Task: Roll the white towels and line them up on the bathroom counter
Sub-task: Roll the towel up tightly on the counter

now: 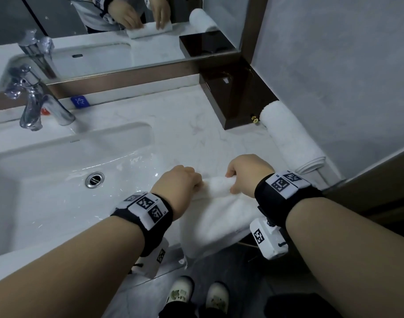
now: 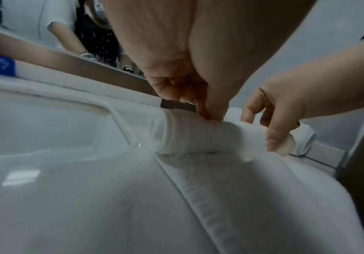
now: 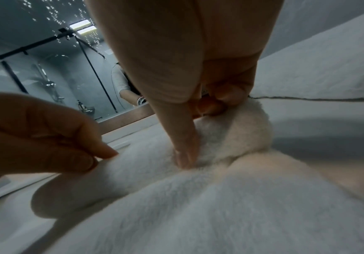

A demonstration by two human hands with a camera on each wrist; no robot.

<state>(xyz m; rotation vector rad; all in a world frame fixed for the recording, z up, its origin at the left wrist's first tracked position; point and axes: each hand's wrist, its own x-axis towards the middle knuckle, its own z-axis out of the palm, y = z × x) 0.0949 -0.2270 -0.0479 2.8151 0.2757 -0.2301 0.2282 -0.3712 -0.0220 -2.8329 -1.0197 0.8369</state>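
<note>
A white towel lies on the marble counter right of the sink, its far end rolled up and its flat part hanging over the front edge. My left hand grips the roll's left end with curled fingers. My right hand pinches the right end, thumb on the near side and fingers over the top. In the wrist views the roll sits between both hands. A finished rolled towel lies along the right wall.
The white sink basin with its chrome faucet is to the left. A dark wooden box stands in the back right corner below the mirror. A blue tag leans at the back ledge.
</note>
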